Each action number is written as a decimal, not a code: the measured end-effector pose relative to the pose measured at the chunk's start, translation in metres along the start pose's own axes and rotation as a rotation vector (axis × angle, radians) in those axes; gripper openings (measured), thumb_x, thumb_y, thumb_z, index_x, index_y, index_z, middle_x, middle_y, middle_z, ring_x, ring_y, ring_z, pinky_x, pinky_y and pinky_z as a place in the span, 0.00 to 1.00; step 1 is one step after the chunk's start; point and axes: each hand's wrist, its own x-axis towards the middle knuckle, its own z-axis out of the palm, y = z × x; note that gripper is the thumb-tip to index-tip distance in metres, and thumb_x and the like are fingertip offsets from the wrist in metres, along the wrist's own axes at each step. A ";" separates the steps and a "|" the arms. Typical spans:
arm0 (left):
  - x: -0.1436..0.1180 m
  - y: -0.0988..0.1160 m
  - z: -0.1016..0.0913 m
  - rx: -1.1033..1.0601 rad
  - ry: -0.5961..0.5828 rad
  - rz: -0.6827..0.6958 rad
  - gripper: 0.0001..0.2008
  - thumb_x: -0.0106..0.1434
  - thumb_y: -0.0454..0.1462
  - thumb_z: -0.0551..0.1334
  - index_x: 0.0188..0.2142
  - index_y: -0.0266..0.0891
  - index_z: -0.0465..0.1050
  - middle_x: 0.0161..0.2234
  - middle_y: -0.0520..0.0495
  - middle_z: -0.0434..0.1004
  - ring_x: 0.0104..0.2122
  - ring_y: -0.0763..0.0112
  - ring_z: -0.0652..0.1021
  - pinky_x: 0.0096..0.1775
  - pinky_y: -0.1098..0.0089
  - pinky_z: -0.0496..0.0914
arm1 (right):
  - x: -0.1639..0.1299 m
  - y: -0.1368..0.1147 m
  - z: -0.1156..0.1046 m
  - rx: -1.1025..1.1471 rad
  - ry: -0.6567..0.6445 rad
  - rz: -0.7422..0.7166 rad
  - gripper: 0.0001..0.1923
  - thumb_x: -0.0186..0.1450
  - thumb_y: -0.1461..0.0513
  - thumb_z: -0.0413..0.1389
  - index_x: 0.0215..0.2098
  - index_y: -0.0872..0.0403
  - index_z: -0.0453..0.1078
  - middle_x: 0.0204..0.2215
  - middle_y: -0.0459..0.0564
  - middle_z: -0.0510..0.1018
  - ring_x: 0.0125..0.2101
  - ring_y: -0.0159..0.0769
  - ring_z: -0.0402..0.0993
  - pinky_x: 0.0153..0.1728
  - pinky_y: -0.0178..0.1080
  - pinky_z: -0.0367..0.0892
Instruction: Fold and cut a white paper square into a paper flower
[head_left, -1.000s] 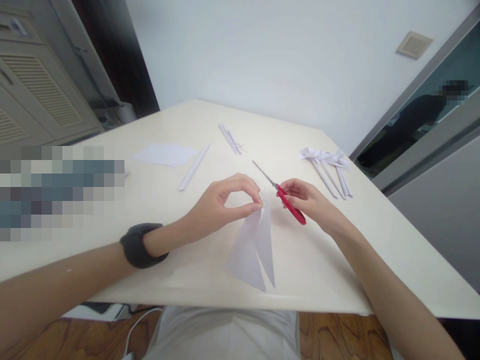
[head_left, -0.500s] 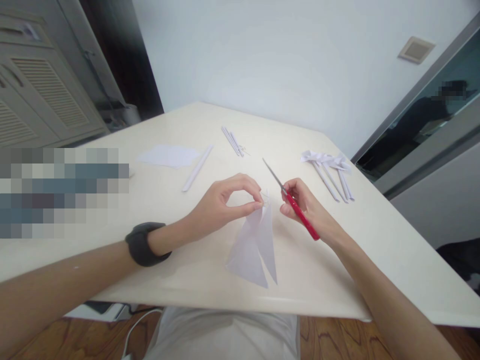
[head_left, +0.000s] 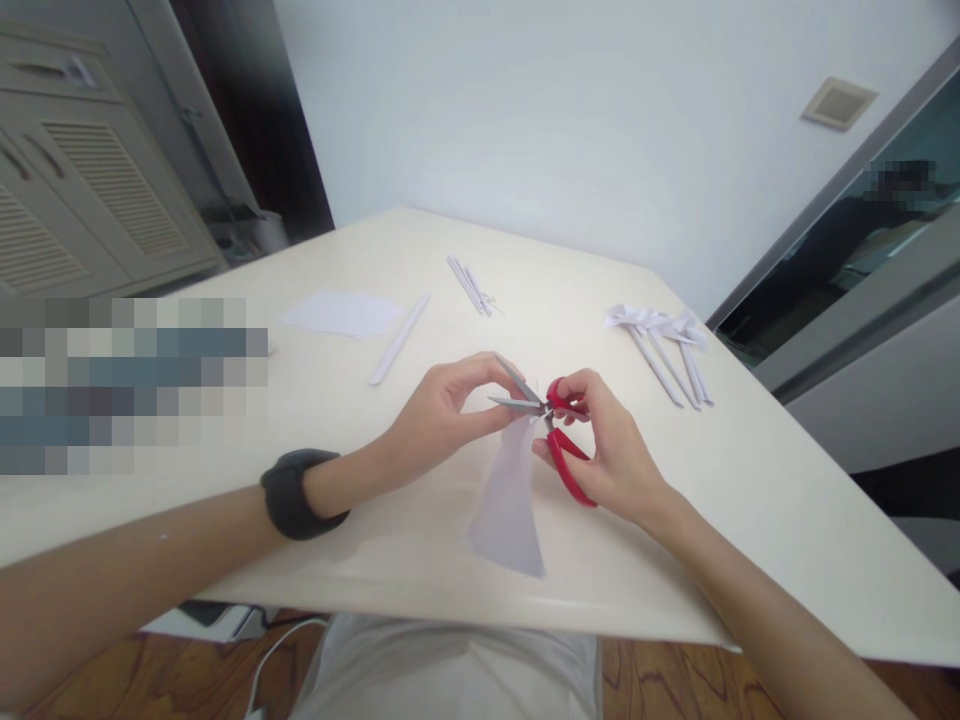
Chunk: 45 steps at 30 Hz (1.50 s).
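Note:
Between thumb and forefinger, my left hand [head_left: 450, 410] pinches the top of a white paper piece [head_left: 510, 510], which hangs down and flares toward its lower end. The fingertips are partly hidden behind blades. My right hand [head_left: 611, 440] grips red-handled scissors [head_left: 574, 470], fingers in the loops. Their blades are spread apart and point left, crossing in front of my left fingertips. The paper's gathered top, with thin string-like ends, lies near the scissors' pivot; whether the blades touch it I cannot tell.
On the white table [head_left: 450, 595] lie a white paper sheet [head_left: 341, 313] and a rolled paper tube [head_left: 400, 340]. Several thin paper sticks [head_left: 469, 286] rest farther back. Right of them are paper tubes joined to folded paper [head_left: 660, 330]. A person [head_left: 840, 250] shows beyond the doorway at right.
My right hand has moved left, bringing the scissors to the paper's top. Their blades have spread apart. The hanging paper has turned and looks narrower.

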 end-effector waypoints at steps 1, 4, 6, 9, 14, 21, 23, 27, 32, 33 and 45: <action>0.000 0.000 0.000 -0.006 0.013 0.009 0.03 0.58 0.34 0.62 0.33 0.38 0.73 0.36 0.46 0.72 0.39 0.68 0.73 0.44 0.65 0.67 | 0.000 0.000 0.000 -0.008 0.004 -0.004 0.21 0.52 0.64 0.61 0.40 0.51 0.57 0.36 0.47 0.68 0.34 0.35 0.65 0.39 0.41 0.66; 0.001 -0.003 0.000 -0.027 0.051 0.034 0.01 0.57 0.33 0.62 0.31 0.38 0.73 0.35 0.46 0.72 0.38 0.68 0.73 0.44 0.65 0.66 | -0.001 0.002 0.001 -0.040 0.020 -0.005 0.21 0.53 0.63 0.61 0.41 0.51 0.57 0.37 0.49 0.69 0.36 0.37 0.66 0.39 0.42 0.67; 0.001 -0.003 0.000 -0.029 0.056 0.046 0.01 0.56 0.33 0.63 0.30 0.38 0.73 0.34 0.46 0.72 0.38 0.67 0.73 0.44 0.64 0.66 | -0.001 0.002 0.001 -0.063 0.028 -0.011 0.21 0.53 0.62 0.61 0.41 0.51 0.57 0.37 0.49 0.68 0.37 0.38 0.66 0.39 0.43 0.67; 0.001 -0.002 0.000 -0.023 0.064 0.040 0.02 0.56 0.35 0.63 0.30 0.38 0.73 0.34 0.46 0.73 0.38 0.67 0.72 0.44 0.64 0.65 | -0.001 0.002 0.001 -0.108 0.044 -0.039 0.20 0.54 0.62 0.60 0.41 0.51 0.57 0.38 0.50 0.68 0.37 0.38 0.66 0.39 0.42 0.67; -0.001 -0.002 0.003 -0.039 0.086 0.021 0.03 0.56 0.35 0.63 0.31 0.39 0.74 0.34 0.46 0.72 0.37 0.68 0.72 0.44 0.65 0.64 | -0.001 0.002 0.001 -0.180 0.070 -0.076 0.17 0.55 0.62 0.58 0.40 0.51 0.57 0.37 0.49 0.67 0.37 0.37 0.67 0.37 0.41 0.67; -0.003 -0.003 0.005 -0.059 0.069 0.013 0.03 0.56 0.35 0.64 0.32 0.39 0.74 0.34 0.46 0.71 0.38 0.67 0.72 0.44 0.65 0.64 | -0.001 0.003 0.001 -0.260 0.079 -0.054 0.18 0.52 0.68 0.56 0.38 0.51 0.56 0.35 0.46 0.67 0.34 0.33 0.66 0.33 0.37 0.67; -0.003 -0.002 0.005 -0.060 0.067 0.015 0.03 0.56 0.35 0.64 0.31 0.39 0.74 0.34 0.46 0.71 0.38 0.67 0.71 0.43 0.66 0.64 | -0.002 0.002 0.001 -0.270 0.091 -0.022 0.18 0.51 0.68 0.56 0.37 0.51 0.55 0.34 0.45 0.67 0.33 0.33 0.66 0.31 0.36 0.66; -0.002 0.000 0.004 -0.050 0.072 0.017 0.02 0.57 0.34 0.63 0.31 0.39 0.74 0.34 0.47 0.71 0.38 0.68 0.71 0.43 0.66 0.64 | -0.002 -0.001 0.002 -0.257 0.100 0.015 0.18 0.51 0.68 0.57 0.36 0.51 0.54 0.33 0.44 0.68 0.31 0.31 0.66 0.29 0.34 0.64; -0.001 0.000 0.005 -0.031 0.090 0.014 0.02 0.56 0.34 0.63 0.31 0.39 0.75 0.35 0.47 0.72 0.38 0.67 0.72 0.43 0.66 0.65 | -0.003 -0.001 0.002 -0.245 0.120 0.054 0.18 0.50 0.68 0.57 0.34 0.50 0.54 0.31 0.42 0.68 0.27 0.29 0.63 0.26 0.33 0.62; -0.001 0.000 0.005 -0.036 0.098 0.020 0.02 0.56 0.33 0.63 0.31 0.39 0.74 0.34 0.47 0.72 0.38 0.67 0.72 0.43 0.66 0.65 | -0.004 -0.001 0.002 -0.238 0.130 0.069 0.17 0.51 0.68 0.57 0.33 0.50 0.53 0.30 0.42 0.67 0.26 0.28 0.62 0.25 0.33 0.62; -0.002 0.000 0.004 -0.039 0.085 0.032 0.01 0.56 0.33 0.63 0.30 0.39 0.73 0.34 0.47 0.72 0.37 0.68 0.72 0.43 0.66 0.65 | -0.002 -0.002 0.002 -0.203 0.085 0.018 0.16 0.53 0.67 0.55 0.37 0.51 0.55 0.34 0.45 0.67 0.32 0.31 0.65 0.31 0.35 0.64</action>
